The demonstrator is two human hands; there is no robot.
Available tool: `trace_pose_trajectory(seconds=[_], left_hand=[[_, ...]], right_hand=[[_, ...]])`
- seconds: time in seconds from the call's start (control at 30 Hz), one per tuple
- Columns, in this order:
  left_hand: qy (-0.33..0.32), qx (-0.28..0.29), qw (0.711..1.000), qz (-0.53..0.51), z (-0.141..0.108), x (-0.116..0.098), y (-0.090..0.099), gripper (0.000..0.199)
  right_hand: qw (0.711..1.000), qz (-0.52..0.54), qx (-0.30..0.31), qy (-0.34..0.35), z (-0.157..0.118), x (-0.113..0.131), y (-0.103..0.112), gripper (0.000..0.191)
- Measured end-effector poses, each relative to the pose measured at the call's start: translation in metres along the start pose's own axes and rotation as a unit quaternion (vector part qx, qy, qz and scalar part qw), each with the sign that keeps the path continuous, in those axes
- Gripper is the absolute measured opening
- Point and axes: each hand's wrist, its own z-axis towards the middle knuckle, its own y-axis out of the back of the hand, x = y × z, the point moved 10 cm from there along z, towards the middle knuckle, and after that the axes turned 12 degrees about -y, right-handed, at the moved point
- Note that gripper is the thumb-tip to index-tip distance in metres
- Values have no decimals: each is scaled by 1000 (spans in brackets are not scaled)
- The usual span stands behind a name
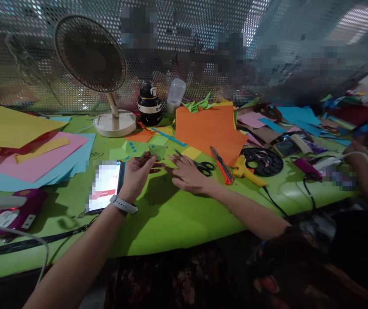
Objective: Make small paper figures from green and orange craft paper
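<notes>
My left hand (140,171) reaches in from seven o'clock, wrist bent, its thumb and fingertips pinched on a piece of green paper (159,151) that lies between my hands, toward twelve. Small blue squares, at least three, sit on the green paper nearby. My right hand (188,176) comes in from four o'clock, palm down, fingers loosely apart and pointing to ten; I cannot tell whether its fingertips touch anything.

Taking the clock's centre between my hands, I count one pair of scissors (206,168) at three, just beside the right hand, then one red cutter (225,171), one yellow glue gun (251,175) and one round black tray (272,161) farther along. One large orange sheet (206,128) lies at one. Two bottles, one black (150,110) and one clear (176,91), stand at twelve, one fan (114,124) at ten, and one lit phone (104,186) at eight, all on the green counter (171,223). One pale watch (123,204) circles my left wrist.
</notes>
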Motion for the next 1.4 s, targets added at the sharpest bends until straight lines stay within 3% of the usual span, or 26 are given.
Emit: trace_pose_trajectory(seconds=[0.2,0.37,0.63,1.4], left_hand=[[9,-17,1000,10,1,4,5,28],[58,0,998,-24,-7,22,-5,28],[90,56,994,-34,-23,25,-32,31],[64,62,995,-39,-23,22,-32,27]], right_hand=[[980,182,-62,-55,-5,-31,31,49],[964,239,-113,-43,-11,-25,51,50],[973,191,-129,-6,-14,-3,45,55],[985,61,-159,16,-16,8,41,58]])
